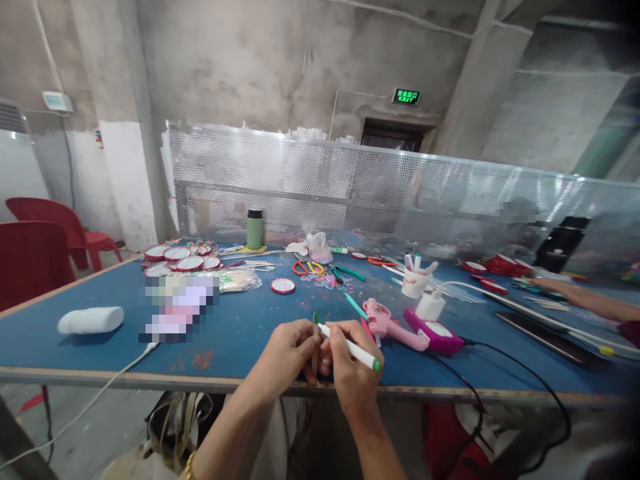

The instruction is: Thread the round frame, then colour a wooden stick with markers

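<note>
Close to the table's front edge, my left hand (289, 345) pinches a thin flat wooden stick (315, 360) upright; its top end is green. My right hand (351, 373) is closed around a white marker (357, 353) with a green end, its tip touching or very near the stick's green part. Some fingers of both hands are hidden behind the stick and marker. Just right of my hands lie a pink glue gun (393, 327) and a purple box (440, 339). Farther back is a round red-rimmed disc (283, 286).
Stacked red-rimmed discs (190, 263) and a green bottle (255, 230) stand at the back left. Scissors (300, 268) and pliers (350, 273) lie mid-table, near a cup of pens (414, 283). A white bottle (91, 320) lies left. Another person's arm (575, 297) reaches in at right.
</note>
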`<state>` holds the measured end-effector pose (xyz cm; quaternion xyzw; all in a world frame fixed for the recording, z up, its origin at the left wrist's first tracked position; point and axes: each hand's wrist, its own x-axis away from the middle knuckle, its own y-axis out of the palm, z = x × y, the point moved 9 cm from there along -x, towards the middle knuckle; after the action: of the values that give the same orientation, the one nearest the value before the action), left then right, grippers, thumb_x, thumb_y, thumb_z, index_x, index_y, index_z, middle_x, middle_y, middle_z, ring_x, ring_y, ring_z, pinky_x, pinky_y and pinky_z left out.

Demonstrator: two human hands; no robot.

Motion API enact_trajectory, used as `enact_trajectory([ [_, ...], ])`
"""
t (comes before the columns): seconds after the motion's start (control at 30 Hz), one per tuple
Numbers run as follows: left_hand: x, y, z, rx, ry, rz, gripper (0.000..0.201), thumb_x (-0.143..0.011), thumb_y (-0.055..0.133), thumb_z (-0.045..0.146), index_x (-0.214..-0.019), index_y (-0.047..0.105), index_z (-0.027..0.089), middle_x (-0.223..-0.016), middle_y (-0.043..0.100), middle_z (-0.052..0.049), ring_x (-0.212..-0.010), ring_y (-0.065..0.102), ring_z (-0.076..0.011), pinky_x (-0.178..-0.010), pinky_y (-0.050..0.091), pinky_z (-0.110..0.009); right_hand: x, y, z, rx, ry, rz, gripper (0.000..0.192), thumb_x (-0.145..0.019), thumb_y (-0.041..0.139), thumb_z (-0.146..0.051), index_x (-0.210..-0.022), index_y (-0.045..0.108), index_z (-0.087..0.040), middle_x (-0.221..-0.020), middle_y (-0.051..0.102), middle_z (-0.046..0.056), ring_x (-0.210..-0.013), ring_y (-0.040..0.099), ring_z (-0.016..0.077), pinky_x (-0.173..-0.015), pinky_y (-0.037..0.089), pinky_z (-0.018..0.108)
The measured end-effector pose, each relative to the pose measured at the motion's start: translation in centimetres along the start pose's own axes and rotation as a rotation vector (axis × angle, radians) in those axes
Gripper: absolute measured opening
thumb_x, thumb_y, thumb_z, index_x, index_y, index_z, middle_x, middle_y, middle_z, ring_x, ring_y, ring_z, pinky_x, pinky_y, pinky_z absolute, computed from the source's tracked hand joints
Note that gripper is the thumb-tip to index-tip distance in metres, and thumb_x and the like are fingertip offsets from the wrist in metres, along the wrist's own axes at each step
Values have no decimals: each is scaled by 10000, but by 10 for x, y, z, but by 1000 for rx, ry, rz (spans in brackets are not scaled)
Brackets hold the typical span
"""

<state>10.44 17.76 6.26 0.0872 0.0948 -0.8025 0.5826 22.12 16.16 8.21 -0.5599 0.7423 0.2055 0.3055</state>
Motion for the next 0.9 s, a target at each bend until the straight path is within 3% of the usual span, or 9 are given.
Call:
enact_trajectory([
  [0.5,-1,0,-1,6,1,1,261,-876,538,376,-725,548,164,-563,627,-2,-413,576,-114,-424,482,-207,0,2,-2,-4,-17,-24,259,-926,560,-348,-741,624,-177,-603,602,-20,-455,532,105,-420,440,204],
  [0.9,0,1,3,36,-23,2,305,-833,601,443,-701,549,173,-568,646,-10,-432,590,-125,-424,487,-215,-1,-5,-5,20,-1,57,273,-917,567,-333,-690,591,-184,-531,570,-37,-416,516,103,-419,445,205],
])
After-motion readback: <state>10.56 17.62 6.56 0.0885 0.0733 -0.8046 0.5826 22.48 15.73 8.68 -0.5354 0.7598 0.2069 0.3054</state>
